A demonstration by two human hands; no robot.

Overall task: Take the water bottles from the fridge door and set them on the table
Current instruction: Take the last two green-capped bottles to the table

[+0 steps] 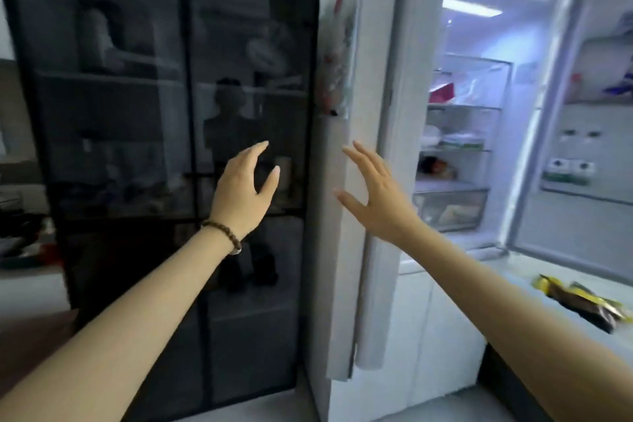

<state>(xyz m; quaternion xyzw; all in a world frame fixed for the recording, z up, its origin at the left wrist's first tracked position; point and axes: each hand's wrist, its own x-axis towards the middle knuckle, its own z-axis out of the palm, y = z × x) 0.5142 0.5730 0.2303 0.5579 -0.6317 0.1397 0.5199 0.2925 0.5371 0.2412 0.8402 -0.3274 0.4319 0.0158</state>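
Note:
The white fridge stands with both upper doors swung out. Its left door (pixel 337 216) faces me edge-on in the middle of the view. The right door (pixel 582 154) hangs open at the far right, and its shelf holds two white-capped bottles (pixel 570 169) with green labels. My left hand (pixel 245 188), a bead bracelet on its wrist, is raised with straight fingers in front of the dark cabinet, holding nothing. My right hand (pixel 375 192) is spread beside the left door's edge, close to it; whether they touch is unclear.
A tall dark glass cabinet (pixel 164 147) fills the left half. The lit fridge interior (pixel 459 147) has shelves with food and a drawer. A pale counter (pixel 513 271) at the lower right carries yellow-and-dark packets (pixel 582 301). The image is motion-blurred.

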